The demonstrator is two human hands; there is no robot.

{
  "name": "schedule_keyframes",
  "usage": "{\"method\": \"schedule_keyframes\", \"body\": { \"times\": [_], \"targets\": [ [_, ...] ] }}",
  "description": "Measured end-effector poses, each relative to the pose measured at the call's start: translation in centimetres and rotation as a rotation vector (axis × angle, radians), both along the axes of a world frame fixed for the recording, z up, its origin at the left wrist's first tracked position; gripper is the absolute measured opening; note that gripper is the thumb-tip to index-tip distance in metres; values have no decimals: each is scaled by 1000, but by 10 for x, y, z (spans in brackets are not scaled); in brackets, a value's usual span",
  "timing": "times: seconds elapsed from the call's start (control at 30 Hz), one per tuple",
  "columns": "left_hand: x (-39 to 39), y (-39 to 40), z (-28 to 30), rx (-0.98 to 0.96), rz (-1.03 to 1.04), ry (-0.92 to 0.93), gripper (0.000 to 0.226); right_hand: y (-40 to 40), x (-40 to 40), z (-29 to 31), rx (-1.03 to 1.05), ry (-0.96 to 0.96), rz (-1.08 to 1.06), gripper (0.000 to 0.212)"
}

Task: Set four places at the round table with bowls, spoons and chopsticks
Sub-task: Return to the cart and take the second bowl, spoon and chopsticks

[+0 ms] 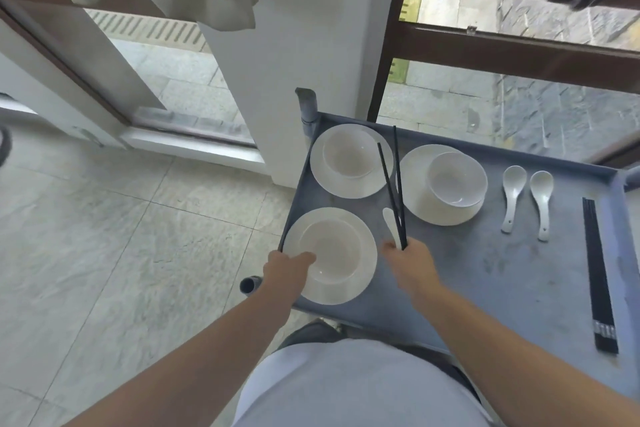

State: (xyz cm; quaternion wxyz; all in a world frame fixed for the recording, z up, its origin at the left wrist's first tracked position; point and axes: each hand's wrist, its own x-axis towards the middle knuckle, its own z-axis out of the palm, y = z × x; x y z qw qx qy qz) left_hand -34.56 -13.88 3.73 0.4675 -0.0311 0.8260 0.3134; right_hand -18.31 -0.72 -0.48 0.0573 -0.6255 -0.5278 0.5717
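Observation:
On a grey cart tray stand three white bowls on white plates. My left hand grips the near-left bowl and plate at their left rim, thumb inside the bowl. My right hand holds a pair of black chopsticks and a white spoon, all pointing away from me. The other bowls sit at the far left and the middle. Two white spoons lie to the right. More black chopsticks lie along the right edge.
The cart stands against a white pillar and a brown-framed glass door. Tiled floor spreads to the left. A cart handle post rises at the far left corner. The round table is not in view.

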Motion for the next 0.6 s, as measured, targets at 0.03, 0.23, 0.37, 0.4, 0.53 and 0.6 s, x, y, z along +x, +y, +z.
{"method": "schedule_keyframes", "body": {
  "times": [0.03,0.23,0.37,0.4,0.53,0.6],
  "targets": [
    [0,3,-1,-16,6,-21,64,-1,-2,-5,39,-31,-13,24],
    [9,14,-8,-74,-129,51,77,-3,-10,-26,169,-151,81,7],
    [13,12,-13,-114,-224,123,79,-9,-15,-30,194,-184,137,11],
    [12,12,-14,-116,-232,126,79,-8,-14,-31,204,-202,161,10],
    [4,15,-19,-77,-212,83,76,-3,-5,-30,226,-257,192,11],
    [2,17,-21,-69,-255,63,71,-1,0,-29,223,-265,197,15]
  ]
}}
